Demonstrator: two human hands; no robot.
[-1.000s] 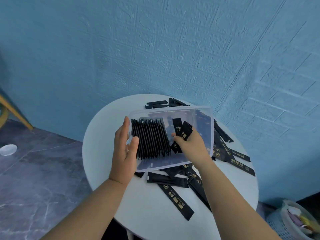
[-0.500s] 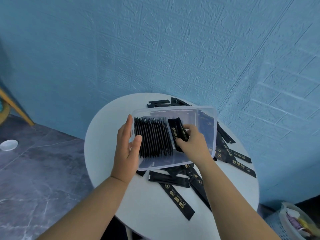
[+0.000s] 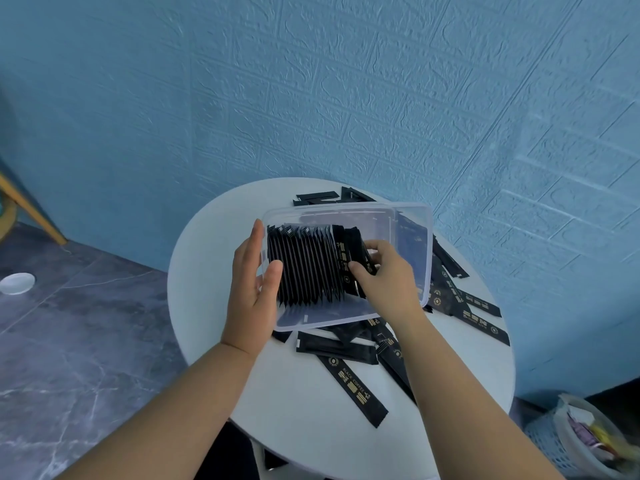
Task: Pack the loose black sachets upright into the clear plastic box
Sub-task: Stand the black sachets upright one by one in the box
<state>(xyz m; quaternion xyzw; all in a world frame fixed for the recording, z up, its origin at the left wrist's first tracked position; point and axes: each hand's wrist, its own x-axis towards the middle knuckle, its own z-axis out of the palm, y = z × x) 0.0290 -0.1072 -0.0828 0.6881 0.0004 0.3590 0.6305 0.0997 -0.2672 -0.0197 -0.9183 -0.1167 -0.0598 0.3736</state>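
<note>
Within the last second the held sachets (image 3: 356, 261) have come down from above the rim and now stand against the right end of the upright row (image 3: 304, 268) in the clear plastic box (image 3: 412, 237). The right hand (image 3: 384, 275) pinches them. The left hand (image 3: 252, 282) clamps the box's left wall, thumb inside. They probably need pressing flush leftward before release, or they may slump. Loose sachets (image 3: 356, 386) lie around the box on the round table (image 3: 214, 258).
</note>
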